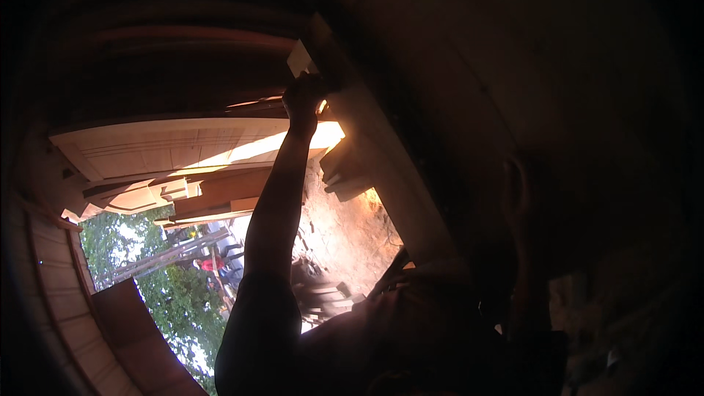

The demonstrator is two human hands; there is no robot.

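My left arm reaches up through the middle of the view, almost a black silhouette. At its end, my left hand (303, 99) is closed against the edge of a long wooden board (378, 139) that slants down to the right. A pale, flat-ended piece of wood (299, 59) shows just above the fist; whether the fingers grip it is too dark to tell. On the right, a dim shape that looks like my right hand (518, 187) rises in deep shadow beside the board. Its fingers do not show clearly.
A sunlit wooden panel (176, 148) lies left of my arm, with stacked boards (213, 198) by it. Past them are trees (183, 301) and a person in red (213, 264). Wood offcuts (326, 301) lie on the bright dirt ground (345, 227). Deep shadow covers the right side.
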